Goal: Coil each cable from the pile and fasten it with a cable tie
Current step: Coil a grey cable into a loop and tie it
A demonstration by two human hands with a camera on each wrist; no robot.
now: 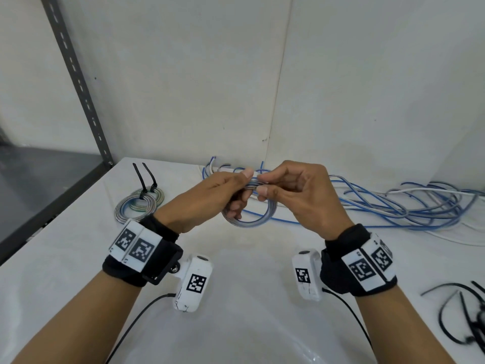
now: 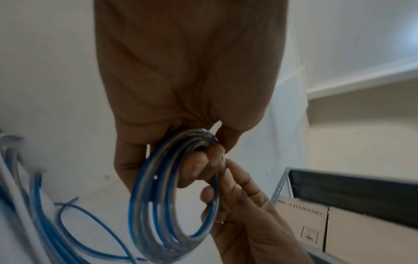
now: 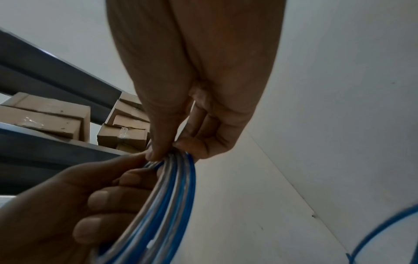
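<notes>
Above the white table (image 1: 236,298), both hands, left (image 1: 207,200) and right (image 1: 301,195), pinch a coiled cable (image 1: 252,219).

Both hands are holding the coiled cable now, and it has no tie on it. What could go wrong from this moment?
1. The coil is kept together only by the grip of the left hand and right hand at its top. If one hand lets go, the loops may spring open.
2. The loose cable ties lie far to the right, so reaching them leaves one hand on the coil.
3. The cable pile lies close behind the coil, and a loose end could catch in it.
</notes>
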